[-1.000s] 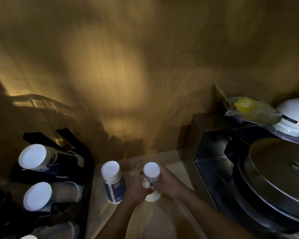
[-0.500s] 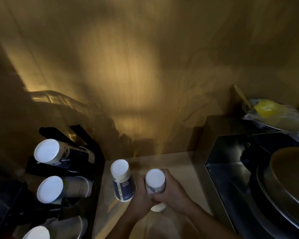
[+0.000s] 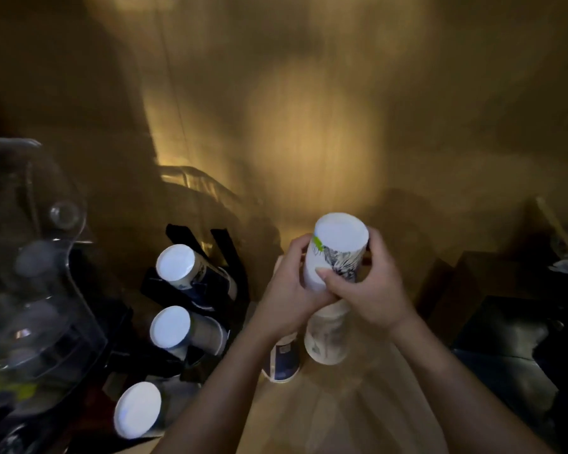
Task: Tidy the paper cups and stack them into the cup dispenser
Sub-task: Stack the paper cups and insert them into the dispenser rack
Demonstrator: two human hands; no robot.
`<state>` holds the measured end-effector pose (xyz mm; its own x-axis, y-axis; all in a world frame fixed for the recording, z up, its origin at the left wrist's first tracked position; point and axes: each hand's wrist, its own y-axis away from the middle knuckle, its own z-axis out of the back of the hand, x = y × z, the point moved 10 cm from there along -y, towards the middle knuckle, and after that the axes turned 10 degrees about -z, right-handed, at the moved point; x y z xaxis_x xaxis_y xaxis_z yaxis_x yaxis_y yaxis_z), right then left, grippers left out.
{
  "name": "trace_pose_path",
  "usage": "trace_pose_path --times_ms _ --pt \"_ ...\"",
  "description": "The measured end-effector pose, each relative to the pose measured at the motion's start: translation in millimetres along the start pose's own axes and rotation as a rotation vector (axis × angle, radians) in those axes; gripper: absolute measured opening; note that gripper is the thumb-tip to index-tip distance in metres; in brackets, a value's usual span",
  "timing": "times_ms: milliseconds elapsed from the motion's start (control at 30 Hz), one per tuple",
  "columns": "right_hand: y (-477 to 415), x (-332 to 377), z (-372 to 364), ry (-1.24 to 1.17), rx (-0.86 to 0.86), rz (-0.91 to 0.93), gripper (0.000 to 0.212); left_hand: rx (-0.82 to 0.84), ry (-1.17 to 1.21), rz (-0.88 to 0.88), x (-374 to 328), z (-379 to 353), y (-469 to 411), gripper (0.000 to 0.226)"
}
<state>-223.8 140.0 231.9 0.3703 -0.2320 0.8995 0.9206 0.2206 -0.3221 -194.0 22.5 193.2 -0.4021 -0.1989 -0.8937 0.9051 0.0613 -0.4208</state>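
Both hands grip an upside-down white paper cup (image 3: 336,253) with dark print and a green mark, lifted above the counter. My left hand (image 3: 287,290) holds its left side, my right hand (image 3: 371,286) wraps its right side and front. Below it an inverted stack of paper cups (image 3: 327,335) stands on the wooden counter (image 3: 341,417). A blue-printed cup stack (image 3: 282,362) stands just left of that, partly hidden by my left wrist. The black cup dispenser (image 3: 217,267) at the left holds three slanted rows of cups: top (image 3: 181,265), middle (image 3: 174,327), bottom (image 3: 138,409).
A clear plastic container (image 3: 36,290) fills the far left. Dark metal appliances (image 3: 512,342) stand at the right. A wooden wall (image 3: 309,109) closes the back. The scene is dim and blurred.
Both hands have lifted the white cup up off the stack on the counter, and the view has swung left, bringing the clear container in and pushing the appliances out to the right.
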Motion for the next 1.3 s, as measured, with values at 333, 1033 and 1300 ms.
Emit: trace_pose_path --times_ms 333,1033,1300 --pt "-6 54 -58 0.033 0.134 0.144 0.064 -0.129 -0.032 -0.043 -28 66 17 0.072" --pt "-32 -54 33 0.035 -0.021 -0.109 0.061 0.097 0.029 0.028 30 -47 -40 0.069" --pt "-44 -147 73 -0.023 -0.136 -0.373 0.057 0.472 -0.756 0.227 151 -89 -30 0.087"
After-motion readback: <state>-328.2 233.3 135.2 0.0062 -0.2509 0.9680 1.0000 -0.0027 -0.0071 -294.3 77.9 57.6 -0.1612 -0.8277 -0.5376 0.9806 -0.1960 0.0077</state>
